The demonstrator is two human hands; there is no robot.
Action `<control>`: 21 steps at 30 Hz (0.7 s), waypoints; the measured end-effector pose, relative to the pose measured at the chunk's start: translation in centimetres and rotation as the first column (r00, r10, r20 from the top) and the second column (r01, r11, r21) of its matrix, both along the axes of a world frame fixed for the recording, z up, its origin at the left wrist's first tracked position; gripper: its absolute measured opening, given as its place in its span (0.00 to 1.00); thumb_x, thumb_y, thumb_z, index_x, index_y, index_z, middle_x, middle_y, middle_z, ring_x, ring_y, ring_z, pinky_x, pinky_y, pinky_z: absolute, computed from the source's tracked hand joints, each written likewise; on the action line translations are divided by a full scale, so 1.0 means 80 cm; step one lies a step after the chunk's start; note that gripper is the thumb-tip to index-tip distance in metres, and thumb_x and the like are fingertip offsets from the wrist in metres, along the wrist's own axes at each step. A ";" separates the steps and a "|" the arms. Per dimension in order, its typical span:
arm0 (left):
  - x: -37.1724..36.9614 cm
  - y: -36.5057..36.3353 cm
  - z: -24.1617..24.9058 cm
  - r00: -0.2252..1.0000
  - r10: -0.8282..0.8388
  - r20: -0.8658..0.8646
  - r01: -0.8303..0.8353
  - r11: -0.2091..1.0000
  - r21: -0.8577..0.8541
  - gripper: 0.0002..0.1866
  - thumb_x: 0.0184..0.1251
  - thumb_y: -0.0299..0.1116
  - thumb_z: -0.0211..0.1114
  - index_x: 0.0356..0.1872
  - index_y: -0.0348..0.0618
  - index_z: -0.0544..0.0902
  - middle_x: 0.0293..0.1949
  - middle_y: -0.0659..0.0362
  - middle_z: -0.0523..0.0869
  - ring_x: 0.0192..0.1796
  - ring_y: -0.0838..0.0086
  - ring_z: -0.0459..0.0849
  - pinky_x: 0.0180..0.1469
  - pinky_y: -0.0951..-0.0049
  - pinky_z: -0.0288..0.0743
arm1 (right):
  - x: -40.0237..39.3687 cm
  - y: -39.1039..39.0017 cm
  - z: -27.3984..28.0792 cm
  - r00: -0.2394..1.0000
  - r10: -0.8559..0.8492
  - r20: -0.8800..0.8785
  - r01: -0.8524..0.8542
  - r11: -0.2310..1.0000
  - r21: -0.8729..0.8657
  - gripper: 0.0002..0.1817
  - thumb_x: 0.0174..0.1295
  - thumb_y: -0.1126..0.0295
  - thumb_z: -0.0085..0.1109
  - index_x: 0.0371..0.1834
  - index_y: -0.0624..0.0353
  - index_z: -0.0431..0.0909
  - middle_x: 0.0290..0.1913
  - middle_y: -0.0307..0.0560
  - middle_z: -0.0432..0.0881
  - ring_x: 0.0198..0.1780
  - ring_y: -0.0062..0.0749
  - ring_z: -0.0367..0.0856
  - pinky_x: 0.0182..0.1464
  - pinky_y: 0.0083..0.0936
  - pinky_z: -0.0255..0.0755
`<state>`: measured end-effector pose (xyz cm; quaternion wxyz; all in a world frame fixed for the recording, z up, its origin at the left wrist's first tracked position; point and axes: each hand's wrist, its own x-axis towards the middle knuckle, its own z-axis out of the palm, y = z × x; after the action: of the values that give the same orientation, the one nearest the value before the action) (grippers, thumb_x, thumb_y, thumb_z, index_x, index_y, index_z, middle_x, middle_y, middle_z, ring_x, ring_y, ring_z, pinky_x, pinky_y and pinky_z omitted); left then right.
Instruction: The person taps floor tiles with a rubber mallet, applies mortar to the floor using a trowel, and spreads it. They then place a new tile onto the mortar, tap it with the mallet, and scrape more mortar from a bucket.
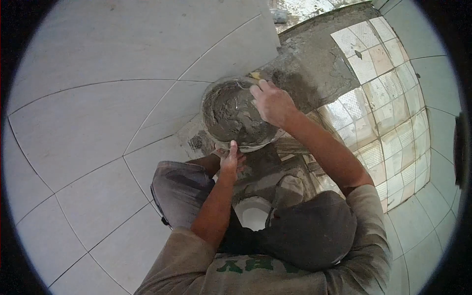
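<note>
A round bucket (208, 129) of wet grey mortar (231, 110) stands in front of my bent knees. My left hand (231, 160) grips its near rim, with the thumb on top and the fingers along the outer wall. Over the bucket's right side, my right hand (274, 104) is closed around a trowel-like tool. A yellowish end of this tool (255, 75) shows beyond the fingers. Most of the tool is hidden by the hand and the mortar.
Large pale wall tiles (98, 123) stand close on the left. To the right, patterned floor tiles (388, 113) border a rough grey mortar strip (319, 59). Wooden pieces (290, 146) lie beside the bucket. A white rounded object (253, 214) sits between my legs.
</note>
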<state>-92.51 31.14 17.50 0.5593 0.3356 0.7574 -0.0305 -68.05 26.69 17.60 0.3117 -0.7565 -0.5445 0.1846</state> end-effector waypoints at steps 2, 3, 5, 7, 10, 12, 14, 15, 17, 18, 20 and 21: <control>-0.020 0.006 -0.055 0.993 0.084 0.086 -0.085 0.996 0.015 0.35 0.62 0.59 0.66 0.59 0.41 0.71 0.42 0.56 0.80 0.46 0.64 0.81 0.48 0.50 0.77 | -0.013 -0.014 0.010 0.999 0.012 0.040 -0.011 0.999 -0.042 0.12 0.62 0.67 0.56 0.45 0.60 0.71 0.43 0.54 0.73 0.48 0.51 0.77 0.49 0.42 0.76; -0.021 0.008 -0.065 0.987 0.114 0.110 -0.114 0.993 -0.010 0.32 0.61 0.54 0.69 0.58 0.43 0.72 0.42 0.57 0.79 0.43 0.65 0.80 0.49 0.49 0.77 | -0.021 -0.025 0.016 0.997 0.024 0.078 -0.016 0.996 -0.091 0.10 0.62 0.69 0.55 0.43 0.59 0.70 0.41 0.54 0.72 0.46 0.51 0.77 0.47 0.42 0.76; -0.061 0.009 -0.131 0.982 0.017 0.188 -0.026 0.999 0.043 0.29 0.60 0.47 0.69 0.57 0.44 0.69 0.46 0.57 0.78 0.46 0.66 0.79 0.45 0.55 0.80 | -0.032 -0.049 0.019 0.994 0.027 0.106 -0.011 0.989 -0.149 0.11 0.61 0.69 0.56 0.44 0.60 0.70 0.42 0.54 0.72 0.47 0.51 0.77 0.47 0.42 0.77; -0.060 0.002 -0.129 0.963 -0.078 0.258 0.050 0.992 0.113 0.27 0.60 0.40 0.70 0.56 0.44 0.67 0.50 0.57 0.78 0.49 0.67 0.78 0.40 0.61 0.83 | -0.038 -0.062 0.027 0.991 0.037 0.132 -0.010 0.980 -0.198 0.12 0.60 0.70 0.56 0.45 0.61 0.70 0.43 0.54 0.72 0.48 0.51 0.77 0.47 0.42 0.77; -0.016 -0.002 -0.067 0.920 0.238 0.310 -0.261 0.965 0.033 0.20 0.59 0.31 0.66 0.51 0.46 0.69 0.47 0.58 0.79 0.45 0.68 0.79 0.35 0.66 0.85 | -0.045 -0.065 0.031 0.987 0.034 0.155 0.036 0.904 -0.426 0.12 0.59 0.69 0.57 0.43 0.61 0.72 0.42 0.53 0.74 0.46 0.48 0.79 0.45 0.41 0.78; -0.003 -0.004 -0.056 0.930 0.255 0.264 -0.298 0.944 0.141 0.18 0.59 0.29 0.65 0.48 0.46 0.70 0.43 0.57 0.79 0.37 0.69 0.81 0.28 0.71 0.84 | -0.054 -0.061 0.010 0.982 0.029 0.188 0.071 0.862 -0.503 0.12 0.58 0.68 0.56 0.42 0.61 0.76 0.42 0.54 0.78 0.44 0.47 0.82 0.44 0.39 0.78; -0.004 -0.005 -0.051 0.940 0.219 0.260 -0.273 0.942 0.195 0.17 0.58 0.29 0.65 0.47 0.46 0.71 0.41 0.58 0.80 0.34 0.69 0.81 0.25 0.71 0.82 | -0.059 -0.059 -0.002 0.978 0.143 0.153 -0.032 0.824 -0.566 0.11 0.56 0.69 0.57 0.41 0.61 0.80 0.42 0.55 0.80 0.46 0.44 0.82 0.43 0.38 0.78; -0.005 -0.001 -0.047 0.950 0.179 0.256 -0.244 0.937 0.250 0.16 0.57 0.28 0.65 0.45 0.45 0.72 0.39 0.58 0.80 0.31 0.70 0.81 0.23 0.72 0.81 | -0.060 -0.056 0.000 0.962 0.250 0.111 -0.129 0.773 -0.621 0.11 0.55 0.71 0.58 0.40 0.61 0.83 0.43 0.56 0.82 0.47 0.41 0.82 0.43 0.37 0.79; -0.013 0.010 -0.035 0.950 0.130 0.284 -0.214 0.933 0.290 0.16 0.56 0.27 0.65 0.44 0.44 0.72 0.37 0.59 0.80 0.30 0.71 0.80 0.23 0.71 0.80 | -0.062 -0.055 0.009 0.953 0.289 0.088 -0.178 0.771 -0.611 0.10 0.55 0.70 0.58 0.38 0.61 0.84 0.43 0.56 0.82 0.46 0.41 0.83 0.42 0.37 0.79; -0.016 0.012 -0.028 0.948 0.083 0.306 -0.186 0.927 0.325 0.15 0.54 0.26 0.65 0.43 0.44 0.72 0.36 0.60 0.80 0.29 0.71 0.80 0.23 0.71 0.80 | -0.063 -0.056 0.019 0.941 0.332 0.061 -0.229 0.763 -0.605 0.09 0.55 0.70 0.57 0.36 0.61 0.84 0.43 0.56 0.82 0.45 0.40 0.83 0.40 0.37 0.79; -0.010 0.022 -0.007 0.941 0.145 0.307 -0.260 0.890 0.376 0.13 0.51 0.25 0.66 0.38 0.43 0.74 0.32 0.61 0.79 0.29 0.73 0.78 0.20 0.73 0.73 | -0.058 -0.062 0.050 0.934 0.353 0.060 -0.257 0.777 -0.574 0.10 0.55 0.70 0.58 0.37 0.61 0.84 0.43 0.55 0.82 0.45 0.41 0.83 0.40 0.37 0.79; -0.018 0.032 -0.003 0.974 0.074 0.215 -0.162 0.888 0.431 0.14 0.51 0.25 0.66 0.35 0.44 0.70 0.29 0.62 0.74 0.27 0.72 0.74 0.22 0.70 0.70 | -0.062 -0.065 0.058 0.928 0.368 0.058 -0.279 0.790 -0.546 0.11 0.54 0.69 0.58 0.39 0.62 0.83 0.43 0.55 0.82 0.44 0.42 0.83 0.39 0.38 0.79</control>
<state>-93.92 33.73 17.28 0.5389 0.4091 0.7056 0.2105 -73.03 21.48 22.26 0.0099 -0.7201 -0.6176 0.3162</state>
